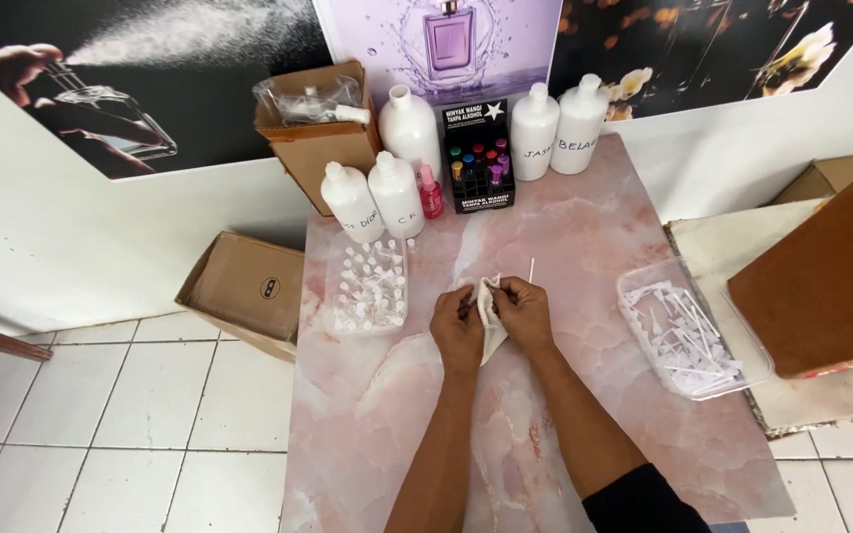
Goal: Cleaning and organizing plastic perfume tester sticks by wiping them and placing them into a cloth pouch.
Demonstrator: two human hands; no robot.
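Both hands meet near the middle of the pink marbled tabletop (584, 247), and what they hold is hard to read: a small white cloth or bag (489, 314), crumpled, hangs between them and is mostly covered by the knuckles. The left hand (457, 328) has its fingers pinched together on the cloth's left edge; the right hand (523, 311) has its fingers closed on the upper right edge. Whether anything lies inside the folds cannot be told. A thin white stick (531, 269) lies on the tabletop just beyond the right hand.

Toward the left edge sits a clear tray of small capped vials (371, 286), too small to count. At the right edge a clear tub of white sprayer parts (688, 331) overhangs the tabletop. Along the far edge stand white bottles (397, 193), a small pink bottle (430, 192) and a black display box of coloured vials (477, 158). A brown cardboard box (320, 138) stands at the far left corner, another open box (249, 289) on the tiled floor beside it.
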